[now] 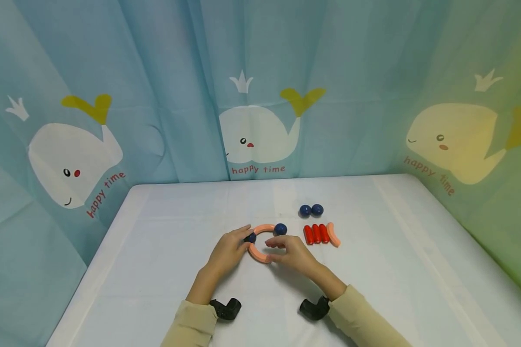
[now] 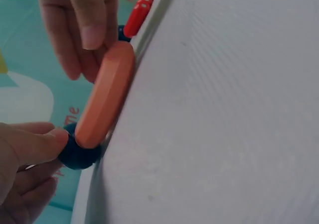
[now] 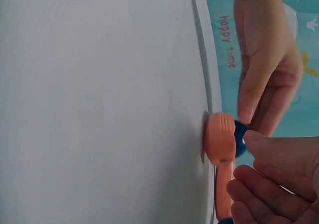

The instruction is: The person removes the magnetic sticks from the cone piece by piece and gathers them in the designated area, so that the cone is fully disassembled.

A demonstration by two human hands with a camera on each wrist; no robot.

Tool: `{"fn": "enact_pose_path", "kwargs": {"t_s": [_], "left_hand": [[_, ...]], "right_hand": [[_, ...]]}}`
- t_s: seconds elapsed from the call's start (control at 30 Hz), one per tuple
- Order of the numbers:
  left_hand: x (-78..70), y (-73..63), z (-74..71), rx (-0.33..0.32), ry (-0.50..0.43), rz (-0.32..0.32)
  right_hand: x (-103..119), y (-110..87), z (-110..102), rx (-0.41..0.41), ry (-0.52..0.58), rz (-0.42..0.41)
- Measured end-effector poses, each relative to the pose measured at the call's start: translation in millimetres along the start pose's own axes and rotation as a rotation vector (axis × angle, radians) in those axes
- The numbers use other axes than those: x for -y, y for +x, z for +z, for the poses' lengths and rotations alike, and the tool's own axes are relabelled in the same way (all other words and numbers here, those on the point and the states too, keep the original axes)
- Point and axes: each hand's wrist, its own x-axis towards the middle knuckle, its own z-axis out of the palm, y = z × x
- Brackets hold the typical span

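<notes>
In the head view my left hand [image 1: 228,249] pinches a dark blue ball [image 1: 251,237] between thumb and fingers. Two orange curved rods meet at this ball: the lower rod [image 1: 258,254] bows toward me, and the upper rod [image 1: 265,228] runs to a second blue ball [image 1: 280,229]. Together they form part of a ring on the table. My right hand [image 1: 296,254] is beside the lower rod's free end, its thumb tip close to it and its fingers loosely bent. The left wrist view shows the lower rod [image 2: 105,95] against the held ball [image 2: 79,152].
Right of the ring lie several red rods [image 1: 316,233] in a row, with another orange curved rod [image 1: 334,234] alongside. Two blue balls [image 1: 311,210] sit behind them. A whale-patterned curtain [image 1: 178,96] surrounds the white table [image 1: 156,270]. Black devices [image 1: 314,309] are worn at both wrists.
</notes>
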Motion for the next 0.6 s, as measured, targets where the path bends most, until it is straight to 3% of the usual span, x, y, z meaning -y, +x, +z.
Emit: {"fn": "enact_pose_path", "kwargs": {"t_s": [0.1, 0.33, 0.6], "left_hand": [[3.6, -0.1, 1.8, 0.009, -0.001, 0.027], [2.0, -0.9, 4.7, -0.04, 0.03, 0.045], [-1.6, 0.0, 9.7, -0.043, 0.04, 0.051]], "right_hand": [[2.2, 1.0, 4.1, 0.04, -0.007, -0.025], [3.9, 3.6, 12.2, 0.1, -0.05, -0.068], [5.0, 1.7, 13.4, 0.076, -0.102, -0.11]]}}
